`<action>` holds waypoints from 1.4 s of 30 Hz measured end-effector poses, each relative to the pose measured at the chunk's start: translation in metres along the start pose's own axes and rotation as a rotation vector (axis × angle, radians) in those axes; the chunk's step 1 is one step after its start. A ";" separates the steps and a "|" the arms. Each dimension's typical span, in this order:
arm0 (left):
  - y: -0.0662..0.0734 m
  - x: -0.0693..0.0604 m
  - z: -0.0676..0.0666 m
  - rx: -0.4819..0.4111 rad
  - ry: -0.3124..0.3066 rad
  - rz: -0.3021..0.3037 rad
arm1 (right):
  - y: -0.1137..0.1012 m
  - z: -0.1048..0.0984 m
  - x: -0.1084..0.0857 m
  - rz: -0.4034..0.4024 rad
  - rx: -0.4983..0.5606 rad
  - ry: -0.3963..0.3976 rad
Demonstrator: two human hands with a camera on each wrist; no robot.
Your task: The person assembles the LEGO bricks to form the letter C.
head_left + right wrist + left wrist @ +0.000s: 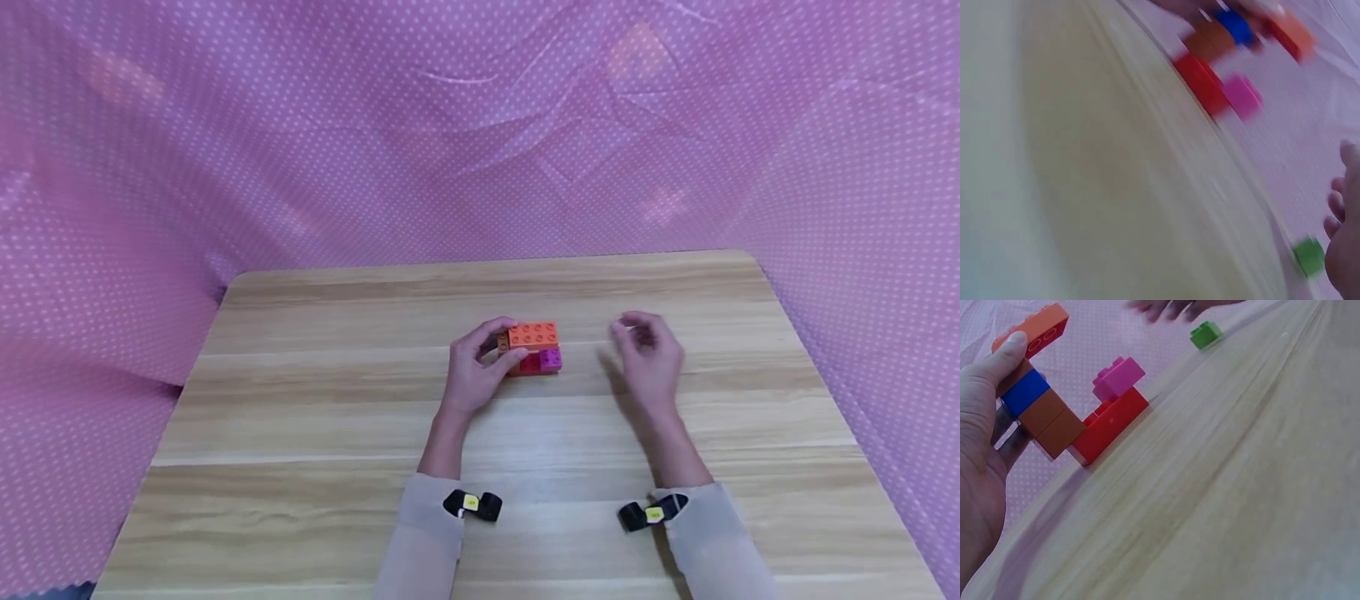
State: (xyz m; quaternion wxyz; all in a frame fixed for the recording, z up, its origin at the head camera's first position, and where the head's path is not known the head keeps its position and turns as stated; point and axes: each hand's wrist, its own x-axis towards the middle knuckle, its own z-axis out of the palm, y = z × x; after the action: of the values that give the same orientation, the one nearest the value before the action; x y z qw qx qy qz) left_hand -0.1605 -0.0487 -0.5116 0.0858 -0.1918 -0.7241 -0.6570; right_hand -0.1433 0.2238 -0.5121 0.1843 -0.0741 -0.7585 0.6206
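Note:
My left hand (471,371) grips a structure of toy building bricks with thumb and fingers. At its foot a long red brick (1110,428) lies on the table. A pink brick (1119,378) sits on the red one's far end. From the other end rises a stack of brown bricks (1044,415) with a blue brick (1026,394) among them, topped by an overhanging orange brick (534,336). My right hand (652,367) hovers to the right, fingers loosely bent, with nothing visible in it. Below it a small green brick (1205,335) is on the table, hidden in the head view.
The wood-grain table (300,417) has rounded back corners. Pink dotted cloth (480,150) hangs behind it and at both sides. A black band with a small camera sits on each wrist, over pale sleeves (423,533). The right wrist view is blurred.

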 end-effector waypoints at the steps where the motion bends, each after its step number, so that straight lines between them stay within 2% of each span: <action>1: 0.000 0.000 0.000 0.003 -0.001 0.000 | 0.001 -0.009 0.004 0.021 -0.011 0.038; 3: -0.001 0.000 0.000 0.002 -0.004 0.002 | 0.006 -0.028 0.013 0.042 -0.108 0.031; 5: -0.001 0.001 0.000 0.001 -0.004 0.003 | 0.012 -0.045 0.019 0.049 -0.255 -0.055; 7: -0.001 0.000 0.000 -0.001 -0.001 0.000 | 0.018 -0.058 0.023 0.014 -0.388 -0.151; 10: 0.000 0.000 -0.001 -0.003 0.003 -0.005 | 0.023 -0.064 0.026 -0.008 -0.450 -0.241; 16: 0.002 0.000 -0.002 -0.011 0.008 -0.006 | 0.022 -0.052 0.027 -0.095 -0.474 -0.212; 18: 0.002 0.000 -0.002 -0.013 0.005 -0.007 | 0.019 -0.049 0.026 -0.097 -0.443 -0.215; 20: 0.002 -0.001 -0.002 -0.014 0.002 -0.009 | 0.014 -0.046 0.025 -0.097 -0.366 -0.249; 25: 0.002 0.000 -0.002 -0.016 -0.007 -0.012 | -0.003 -0.027 0.020 -0.077 -0.035 -0.420; 28: 0.001 0.001 -0.002 -0.024 -0.015 -0.011 | -0.013 -0.010 0.014 -0.058 0.094 -0.513; 30: 0.001 0.002 -0.003 -0.025 -0.019 -0.011 | -0.019 0.000 0.009 -0.040 0.119 -0.554; 34: -0.001 0.003 -0.003 -0.019 -0.029 -0.012 | -0.028 0.016 -0.002 0.016 0.083 -0.588; 37: -0.002 0.004 -0.004 -0.018 -0.037 -0.013 | -0.032 0.024 -0.007 0.060 0.070 -0.600; 42: -0.003 0.004 -0.004 -0.023 -0.043 -0.009 | -0.035 0.032 -0.009 0.094 0.119 -0.628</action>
State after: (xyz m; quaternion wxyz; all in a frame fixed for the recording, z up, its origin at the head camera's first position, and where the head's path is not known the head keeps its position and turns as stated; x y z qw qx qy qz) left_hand -0.1657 -0.0526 -0.5123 0.0649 -0.2035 -0.7192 -0.6612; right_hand -0.1428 0.1836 -0.4851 -0.0837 0.0968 -0.7364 0.6643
